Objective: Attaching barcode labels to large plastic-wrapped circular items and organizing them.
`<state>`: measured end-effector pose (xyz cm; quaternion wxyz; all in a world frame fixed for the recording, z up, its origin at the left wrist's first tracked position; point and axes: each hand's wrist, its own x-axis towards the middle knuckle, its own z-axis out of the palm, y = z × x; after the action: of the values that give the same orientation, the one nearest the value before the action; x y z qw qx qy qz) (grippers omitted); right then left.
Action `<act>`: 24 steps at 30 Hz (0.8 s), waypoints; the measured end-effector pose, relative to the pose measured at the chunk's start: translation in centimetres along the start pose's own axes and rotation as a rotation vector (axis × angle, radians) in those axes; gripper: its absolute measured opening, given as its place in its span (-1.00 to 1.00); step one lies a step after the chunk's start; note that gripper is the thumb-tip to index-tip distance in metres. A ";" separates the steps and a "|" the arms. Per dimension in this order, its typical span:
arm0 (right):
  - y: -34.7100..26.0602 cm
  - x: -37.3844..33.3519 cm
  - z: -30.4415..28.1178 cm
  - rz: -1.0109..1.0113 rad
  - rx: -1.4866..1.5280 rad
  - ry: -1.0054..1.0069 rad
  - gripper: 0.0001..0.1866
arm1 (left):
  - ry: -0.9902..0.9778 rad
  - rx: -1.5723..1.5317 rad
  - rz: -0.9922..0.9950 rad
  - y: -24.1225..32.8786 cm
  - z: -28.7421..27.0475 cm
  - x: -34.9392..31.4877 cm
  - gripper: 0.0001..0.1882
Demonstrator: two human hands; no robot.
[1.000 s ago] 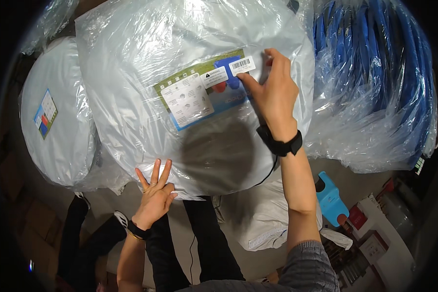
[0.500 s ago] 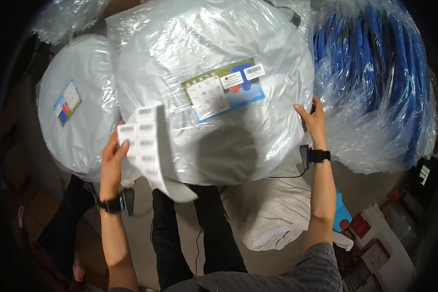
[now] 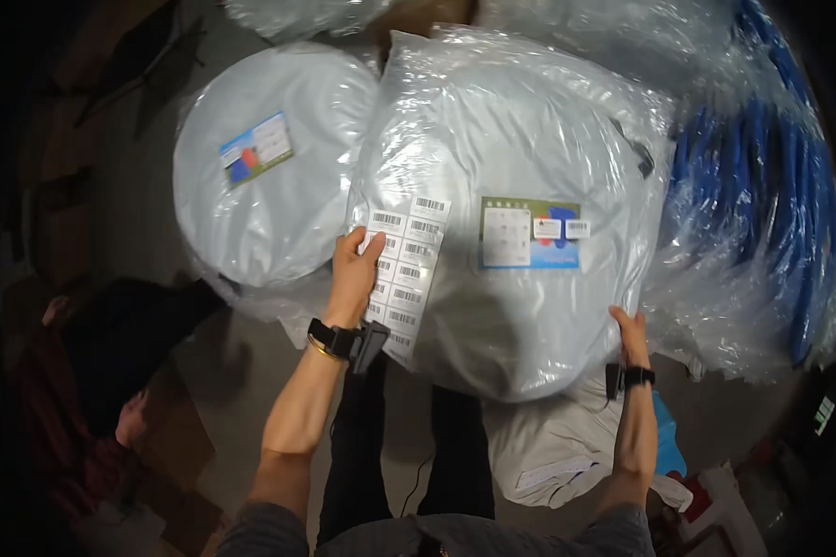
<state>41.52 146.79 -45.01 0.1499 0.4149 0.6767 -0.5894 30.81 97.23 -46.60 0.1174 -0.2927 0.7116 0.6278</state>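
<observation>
A large round, flat grey-white package (image 3: 529, 325) in clear plastic wrap is in front of me. A card with pictures and white stickers (image 3: 529, 234) shows on its top face. My left hand (image 3: 353, 274) pinches a sheet of barcode labels (image 3: 406, 278) at its left edge, and the sheet lies over the package's left side. Whether those fingers also grip the wrap cannot be seen. On the near right rim of the package, my right hand (image 3: 630, 334) has its thumb on the edge, with its other fingers partly hidden.
A second wrapped round package (image 3: 269, 213) lies to the left, beside the large one. Blue items in clear plastic (image 3: 743, 223) are stacked at the right. A pale sack (image 3: 552, 446) sits on the floor near my legs. Another person's hand (image 3: 132, 418) shows at lower left.
The large package has turned slightly, its card now level. The label sheet, curled before, lies flatter against it. My right hand has slid nearer along the rim. The whole view has shifted.
</observation>
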 end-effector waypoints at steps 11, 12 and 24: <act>-5.8 -8.5 28.4 -0.361 0.065 -0.230 -0.65 | 0.084 -0.148 0.047 10.1 -31.7 -1.3 -0.77; -6.3 -6.6 31.1 -0.510 0.087 -0.283 -0.59 | 0.085 -0.080 0.074 11.4 -32.8 -1.4 -0.78; -12.7 -12.0 37.7 -0.790 0.005 -0.425 -0.54 | -0.167 -0.033 0.175 12.9 -18.2 -9.3 -0.95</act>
<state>28.69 107.94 -37.95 0.0479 -0.0053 0.7360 -0.6753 34.65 82.71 -27.60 0.1165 -0.1782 0.7117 0.6695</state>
